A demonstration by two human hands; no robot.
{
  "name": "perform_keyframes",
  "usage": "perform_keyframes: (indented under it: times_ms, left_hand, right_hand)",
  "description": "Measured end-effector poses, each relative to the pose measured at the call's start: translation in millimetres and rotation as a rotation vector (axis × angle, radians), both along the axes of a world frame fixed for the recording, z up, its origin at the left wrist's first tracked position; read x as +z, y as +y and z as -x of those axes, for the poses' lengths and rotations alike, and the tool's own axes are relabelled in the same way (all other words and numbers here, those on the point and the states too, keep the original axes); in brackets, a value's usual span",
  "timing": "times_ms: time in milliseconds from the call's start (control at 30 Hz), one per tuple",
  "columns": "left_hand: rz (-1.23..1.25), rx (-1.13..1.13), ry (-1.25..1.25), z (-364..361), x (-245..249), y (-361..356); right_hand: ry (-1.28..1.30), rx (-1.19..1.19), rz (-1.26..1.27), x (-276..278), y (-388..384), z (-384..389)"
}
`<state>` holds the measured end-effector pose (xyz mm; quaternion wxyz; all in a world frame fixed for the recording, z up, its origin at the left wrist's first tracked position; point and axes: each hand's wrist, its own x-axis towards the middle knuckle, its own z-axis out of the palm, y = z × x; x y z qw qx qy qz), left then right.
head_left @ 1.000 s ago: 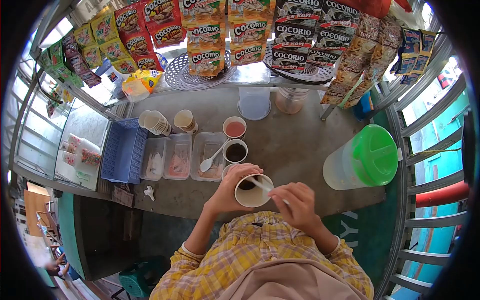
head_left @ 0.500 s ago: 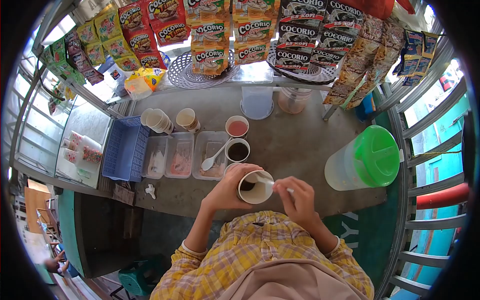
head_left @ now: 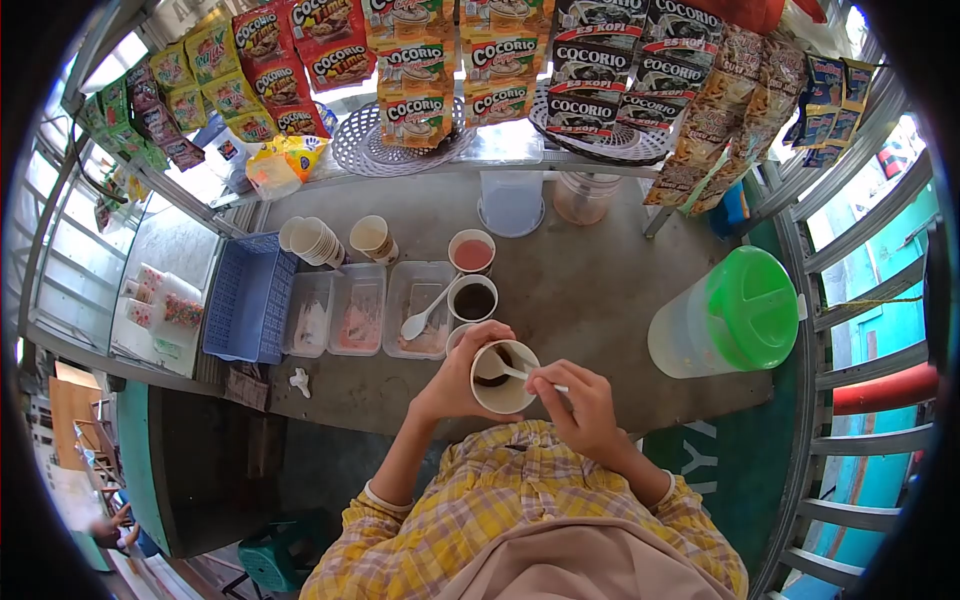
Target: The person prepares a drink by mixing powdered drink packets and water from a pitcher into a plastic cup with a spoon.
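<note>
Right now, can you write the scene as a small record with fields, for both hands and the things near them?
left hand: wrapped around a paper cup
right hand: pinches a white spoon, its bowl inside the cup
cup contents: something dark at the bottom
behind the cup: red-filled cup, dark-filled cup
further left: clear trays, blue basket, stacked cups
to the right: jug with a green lid
overhead: hanging sachets

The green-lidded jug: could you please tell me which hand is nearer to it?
Right. The right hand, holding a spoon, sits between cup and jug; the left hand grips the cup's far side, farther from it.
</note>
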<state>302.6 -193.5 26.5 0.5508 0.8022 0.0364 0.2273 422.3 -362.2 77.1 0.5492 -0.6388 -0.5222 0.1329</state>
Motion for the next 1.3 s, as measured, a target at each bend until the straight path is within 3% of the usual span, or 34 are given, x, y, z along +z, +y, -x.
perform_keyframes:
  times_ms: [100,300,400,500,600,700,800,900,1000,1300]
  left_hand:
    - [0.279,-0.042,-0.098,-3.2,-13.9,0.9]
    - [0.124,-0.137,-0.093,-4.4,-1.0,17.8]
    - [0.014,-0.107,-0.055,-5.9,4.2,18.6]
    - [0.008,-0.109,-0.013,-3.9,6.6,18.2]
    - [-0.086,-0.102,-0.01,-3.3,6.9,19.0]
    - [-0.074,-0.098,-0.012,-3.0,7.4,18.9]
    - [-0.012,-0.099,-0.005,-1.2,5.2,17.4]
    - [-0.028,-0.081,-0.003,-0.7,4.5,17.8]
    - [-0.043,-0.096,-0.02,-1.1,6.3,17.1]
    - [-0.173,-0.059,-0.062,-2.5,11.7,13.5]
  right_hand:
    - [-0.16,0.073,0.013,5.8,-2.4,-8.0]
    - [-0.513,0.047,0.0,19.5,-5.3,-14.9]
    - [-0.427,0.238,0.028,13.7,-7.1,-13.7]
    - [-0.444,0.11,-0.009,11.1,-7.9,-16.0]
    - [-0.473,0.103,0.012,11.7,-7.4,-16.6]
    - [-0.448,0.174,0.023,16.2,-10.6,-16.7]
    - [-0.518,0.084,-0.001,9.6,-7.3,-16.3]
    - [-0.484,0.184,0.047,17.5,-12.7,-17.8]
    - [-0.523,0.091,0.017,14.0,-11.0,-16.6]
    - [-0.482,0.197,0.008,19.8,-11.5,-19.3]
